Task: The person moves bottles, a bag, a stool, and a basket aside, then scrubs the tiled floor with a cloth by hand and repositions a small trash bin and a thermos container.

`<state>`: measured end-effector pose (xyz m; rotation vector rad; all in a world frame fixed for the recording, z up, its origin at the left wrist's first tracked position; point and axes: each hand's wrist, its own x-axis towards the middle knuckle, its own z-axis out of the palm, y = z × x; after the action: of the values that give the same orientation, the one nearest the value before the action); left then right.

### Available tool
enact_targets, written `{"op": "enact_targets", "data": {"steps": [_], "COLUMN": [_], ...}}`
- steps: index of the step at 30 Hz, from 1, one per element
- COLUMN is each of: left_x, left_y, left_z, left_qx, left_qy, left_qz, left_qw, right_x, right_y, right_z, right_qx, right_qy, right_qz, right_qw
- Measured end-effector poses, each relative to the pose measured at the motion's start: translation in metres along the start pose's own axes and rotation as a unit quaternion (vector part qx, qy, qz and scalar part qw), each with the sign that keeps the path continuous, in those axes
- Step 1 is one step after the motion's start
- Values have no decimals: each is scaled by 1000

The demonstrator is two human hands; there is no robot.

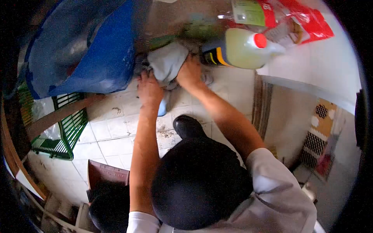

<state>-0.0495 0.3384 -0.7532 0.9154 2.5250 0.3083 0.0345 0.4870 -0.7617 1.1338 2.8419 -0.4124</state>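
A bunched pale grey cloth [168, 60] is between my hands near the top middle of the head view, with darker crumpled fabric around it. My right hand [190, 73] is closed on the cloth's right side, its fingertips partly hidden. At the lower left edge of the bundle, the curled fingers of my left hand [150, 88] grip the fabric. A light blue piece [163, 104] shows below the bundle, between my wrists. Just right of my right hand is a jug of pale yellow liquid [244, 48] with a red cap, lying tilted.
A large blue tub [112, 58] stands at the upper left. Below it is a green slatted crate [74, 132]. Red plastic packaging [311, 21] lies at the upper right. Dirt marks the white floor tiles [112, 145], near my black shoe [188, 126]. A brown dustpan-like piece [107, 173] sits lower left.
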Motion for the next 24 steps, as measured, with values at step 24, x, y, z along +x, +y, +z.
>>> {"op": "enact_targets", "data": {"steps": [24], "left_x": [-39], "left_y": [301], "left_z": [58], "left_qx": [49], "left_qy": [34], "left_qz": [258], "left_qw": [964], "right_x": [-91], "right_y": [291], "right_z": [-142], "right_qx": [-82], "right_qy": [52], "right_qz": [149], "right_qw": [984]}}
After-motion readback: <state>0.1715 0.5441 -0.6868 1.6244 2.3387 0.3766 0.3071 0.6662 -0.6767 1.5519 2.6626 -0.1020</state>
